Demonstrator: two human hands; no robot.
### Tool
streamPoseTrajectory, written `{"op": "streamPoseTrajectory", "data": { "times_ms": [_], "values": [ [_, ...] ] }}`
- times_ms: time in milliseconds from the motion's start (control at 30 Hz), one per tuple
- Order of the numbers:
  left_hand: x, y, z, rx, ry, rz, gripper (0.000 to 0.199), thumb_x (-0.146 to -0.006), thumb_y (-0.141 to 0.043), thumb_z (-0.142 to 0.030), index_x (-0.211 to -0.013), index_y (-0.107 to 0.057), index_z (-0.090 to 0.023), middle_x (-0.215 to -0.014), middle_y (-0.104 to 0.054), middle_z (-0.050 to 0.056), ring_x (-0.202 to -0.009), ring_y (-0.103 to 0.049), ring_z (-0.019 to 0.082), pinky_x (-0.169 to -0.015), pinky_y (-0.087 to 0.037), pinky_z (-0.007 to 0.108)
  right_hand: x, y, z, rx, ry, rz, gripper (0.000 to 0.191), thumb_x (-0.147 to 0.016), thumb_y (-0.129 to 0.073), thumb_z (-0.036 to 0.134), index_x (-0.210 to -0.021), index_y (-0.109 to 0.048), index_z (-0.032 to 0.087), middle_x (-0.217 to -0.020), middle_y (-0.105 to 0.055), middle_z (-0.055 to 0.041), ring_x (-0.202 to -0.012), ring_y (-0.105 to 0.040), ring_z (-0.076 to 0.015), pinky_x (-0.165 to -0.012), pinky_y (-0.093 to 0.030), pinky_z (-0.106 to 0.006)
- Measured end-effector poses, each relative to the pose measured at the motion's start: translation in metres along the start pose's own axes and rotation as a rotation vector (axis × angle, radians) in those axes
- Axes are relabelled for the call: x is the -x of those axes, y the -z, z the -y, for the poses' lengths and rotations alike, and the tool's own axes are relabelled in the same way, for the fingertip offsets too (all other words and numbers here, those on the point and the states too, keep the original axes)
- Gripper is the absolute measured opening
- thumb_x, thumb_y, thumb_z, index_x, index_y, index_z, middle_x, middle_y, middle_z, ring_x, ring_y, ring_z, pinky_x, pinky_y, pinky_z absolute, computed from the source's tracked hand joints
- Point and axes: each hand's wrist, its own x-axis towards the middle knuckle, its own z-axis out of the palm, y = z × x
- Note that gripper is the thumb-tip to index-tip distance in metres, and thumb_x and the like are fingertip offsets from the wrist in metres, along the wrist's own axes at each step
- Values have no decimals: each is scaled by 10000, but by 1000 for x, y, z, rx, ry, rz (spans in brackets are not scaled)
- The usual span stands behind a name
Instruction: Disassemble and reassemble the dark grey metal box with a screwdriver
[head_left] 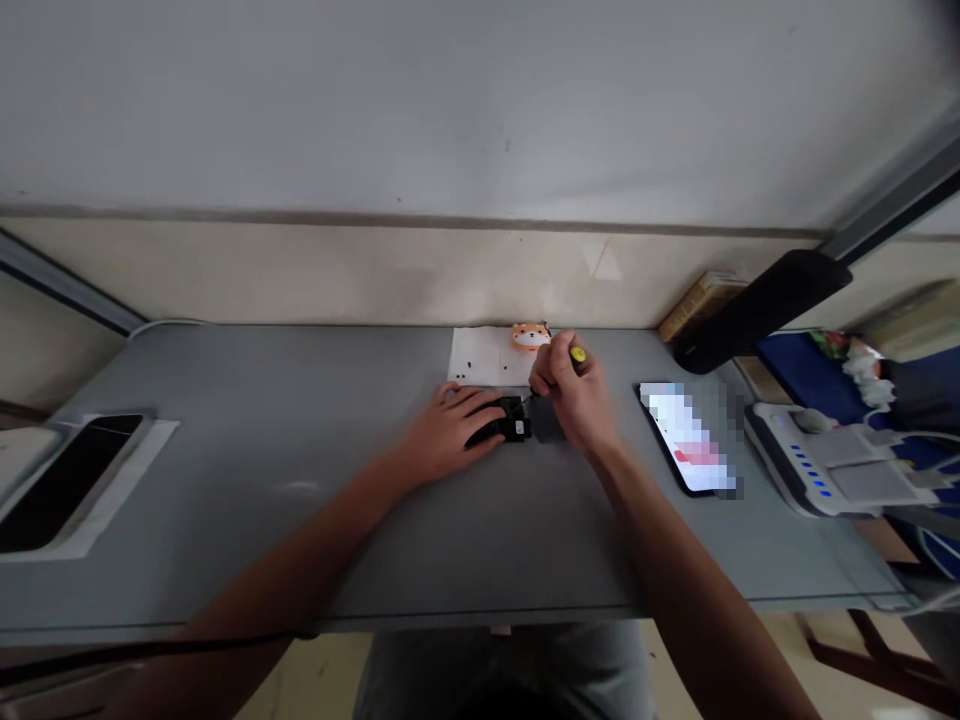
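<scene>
The person's right hand (571, 392) was closed around a yellow-capped, dark-handled screwdriver (577, 356), its thin shaft slanting toward a small black rectangular device (517, 431) (whether the tip touched it could not be told). The left hand (450, 432) gripped that device, fingers across its top, on the smooth grey tabletop (292, 430). Just beyond lay a white paper sheet (486, 350) bearing tiny dark pieces (469, 365) and an orange-and-white, animal-faced object (530, 338). Well apart, rightward, lay a lit, black-edged smartphone (684, 440).
</scene>
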Motion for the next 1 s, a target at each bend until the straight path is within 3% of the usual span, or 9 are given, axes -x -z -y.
{"op": "streamPoseTrajectory", "data": {
  "times_ms": [100,200,300,400,533,667,800,1000],
  "values": [
    [0,0,0,-5,-14,-6,353,-1078,-441,-416,-1234,-704,-239,-1332,-698,92,-1221,-641,271,-1066,-442,465,-1,-1,0,-92,-39,1,473,-871,-594,735,-827,-595,264,-692,-445,30,-606,-438,-129,-603,-435,-302],
    [0,1,0,-12,-15,-2,371,-1085,-423,-420,-1228,-707,-229,-1342,-695,87,-1224,-641,275,-1073,-437,470,0,-2,2,-129,-86,-2,364,-890,-633,634,-871,-636,271,-803,-530,2,-702,-521,-141,-699,-478,-314],
    [0,0,0,-15,-1,15,331,-1068,-476,-415,-1228,-708,-241,-1350,-693,98,-1250,-625,271,-1084,-423,473,1,0,3,-103,-68,-43,313,-813,-757,536,-801,-599,267,-895,-579,-4,-777,-563,-148,-733,-485,-318],
    [0,0,-1,-17,15,27,306,-1060,-496,-398,-1234,-704,-257,-1354,-689,93,-1255,-621,265,-1075,-422,463,0,2,1,-70,-35,-74,387,-770,-822,473,-751,-499,260,-824,-563,19,-732,-547,-140,-710,-476,-318],
    [-1,2,-1,-9,10,28,315,-1062,-483,-409,-1228,-705,-259,-1325,-698,90,-1231,-629,261,-1070,-420,459,-2,4,-6,84,66,-153,462,-835,-756,564,-738,-415,267,-640,-413,57,-604,-434,-135,-606,-415,-304],
    [-1,4,-1,-19,9,29,324,-1066,-469,-407,-1249,-693,-262,-1323,-694,93,-1238,-626,259,-1064,-422,454,-1,8,-9,350,186,-184,408,-882,-638,672,-864,-552,273,-707,-498,37,-654,-443,-143,-640,-401,-307],
    [-1,5,0,-13,-3,25,325,-1066,-463,-388,-1244,-698,-252,-1302,-699,102,-1215,-637,261,-1041,-435,452,1,18,-3,535,175,-159,390,-923,-593,653,-906,-640,265,-755,-559,10,-688,-460,-157,-635,-376,-309],
    [0,8,-1,-5,-4,10,302,-1063,-471,-346,-1220,-713,-261,-1299,-701,100,-1197,-647,257,-1010,-451,446,-3,28,-1,576,212,-409,359,-941,-587,624,-890,-602,269,-775,-578,8,-712,-501,-149,-677,-409,-297]
  ]
}}
